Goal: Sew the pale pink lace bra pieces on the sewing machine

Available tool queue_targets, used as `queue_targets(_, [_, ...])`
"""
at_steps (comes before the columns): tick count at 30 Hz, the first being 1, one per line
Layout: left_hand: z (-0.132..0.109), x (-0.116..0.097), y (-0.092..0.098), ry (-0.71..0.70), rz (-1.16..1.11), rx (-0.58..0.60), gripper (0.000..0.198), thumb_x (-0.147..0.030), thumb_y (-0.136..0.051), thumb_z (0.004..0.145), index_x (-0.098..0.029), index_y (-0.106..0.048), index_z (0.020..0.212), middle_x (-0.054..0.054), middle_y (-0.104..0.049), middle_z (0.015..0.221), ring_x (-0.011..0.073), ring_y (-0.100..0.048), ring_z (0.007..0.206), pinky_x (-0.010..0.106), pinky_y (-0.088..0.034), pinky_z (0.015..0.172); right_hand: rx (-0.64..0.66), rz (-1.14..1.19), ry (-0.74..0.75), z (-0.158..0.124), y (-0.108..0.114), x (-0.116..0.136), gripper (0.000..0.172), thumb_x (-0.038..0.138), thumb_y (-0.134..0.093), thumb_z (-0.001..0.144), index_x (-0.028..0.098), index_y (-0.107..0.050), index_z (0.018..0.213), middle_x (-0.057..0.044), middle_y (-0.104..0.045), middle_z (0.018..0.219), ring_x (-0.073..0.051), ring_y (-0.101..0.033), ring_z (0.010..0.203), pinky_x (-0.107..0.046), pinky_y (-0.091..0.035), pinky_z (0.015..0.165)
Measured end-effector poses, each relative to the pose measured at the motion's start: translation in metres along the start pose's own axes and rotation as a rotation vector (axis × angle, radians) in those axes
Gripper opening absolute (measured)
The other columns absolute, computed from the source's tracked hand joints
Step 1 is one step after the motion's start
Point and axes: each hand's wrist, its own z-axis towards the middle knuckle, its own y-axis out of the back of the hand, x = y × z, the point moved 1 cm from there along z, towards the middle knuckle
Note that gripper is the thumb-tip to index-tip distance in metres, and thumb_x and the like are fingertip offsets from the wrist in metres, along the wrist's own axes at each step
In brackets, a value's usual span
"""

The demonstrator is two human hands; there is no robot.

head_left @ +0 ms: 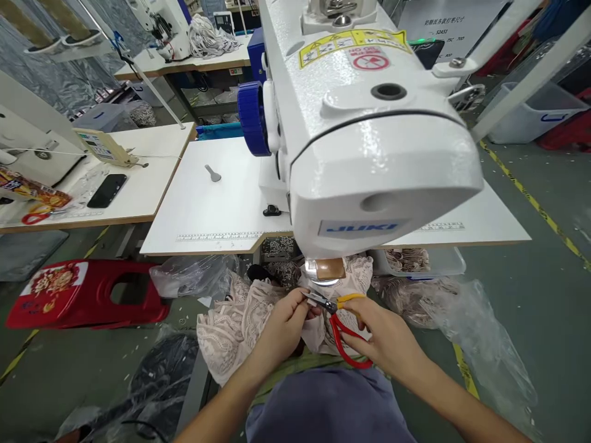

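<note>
Plainly, the right hand (385, 335) has its grip around yellow-and-red-handled scissors (330, 307); the left hand (287, 321), at the blades, pinches pale material (313, 303) below the JUKI sewing machine (383, 172).

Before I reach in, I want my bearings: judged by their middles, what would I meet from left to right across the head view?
Black smartphone → left hand → red-and-yellow-handled scissors → right hand → clear plastic bag on the floor at right.
</note>
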Motion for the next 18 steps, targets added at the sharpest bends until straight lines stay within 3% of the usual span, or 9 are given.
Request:
queue_targets(3, [0.000, -0.002, -0.001, -0.018, 0.070, 0.013, 0.022, -0.037, -0.046, 0.085, -0.022, -0.051, 0.070, -0.001, -0.054, 0.069, 0.0157, -0.050, 0.068, 0.026, -0.041, 0.064, 0.029, 0.066, -0.060, -0.010, 0.001, -0.006, 0.032, 0.024, -0.060, 0.083, 0.025, -0.065, 0.115, -0.007, -0.075, 0.109, -0.019, -0.070, 0.072, -0.030, -0.057, 0.064])
queue_targets(8, [-0.001, -0.007, -0.008, -0.060, 0.100, 0.057, 0.031, -0.043, -0.043, 0.092, -0.022, -0.043, 0.068, -0.004, -0.044, 0.065, 0.0127, -0.040, 0.061, 0.025, -0.036, 0.058, -0.066, 0.129, -0.141, -0.025, -0.007, -0.014, 0.029, 0.028, -0.061, 0.081, 0.027, -0.067, 0.109, -0.004, -0.076, 0.098, -0.015, -0.062, 0.054, -0.029, -0.051, 0.052])
queue_targets(12, [-0.002, -0.010, -0.009, -0.021, 0.044, 0.056, 0.030, -0.044, -0.042, 0.092, -0.023, -0.042, 0.072, -0.004, -0.042, 0.068, 0.0130, -0.039, 0.062, 0.024, -0.036, 0.057, -0.006, 0.147, -0.179, -0.017, -0.006, -0.003, 0.031, 0.025, -0.058, 0.078, 0.024, -0.062, 0.109, -0.007, -0.074, 0.105, -0.016, -0.065, 0.061, -0.028, -0.050, 0.052])
queue_targets(18, [-0.002, -0.012, -0.007, -0.097, 0.127, 0.012, 0.027, -0.038, -0.039, 0.094, -0.022, -0.043, 0.072, -0.004, -0.042, 0.068, 0.0133, -0.037, 0.063, 0.025, -0.034, 0.058, 0.016, 0.165, -0.191, -0.006, -0.003, 0.006, 0.029, 0.028, -0.058, 0.078, 0.021, -0.058, 0.107, -0.006, -0.072, 0.093, -0.016, -0.063, 0.062, -0.028, -0.051, 0.055])
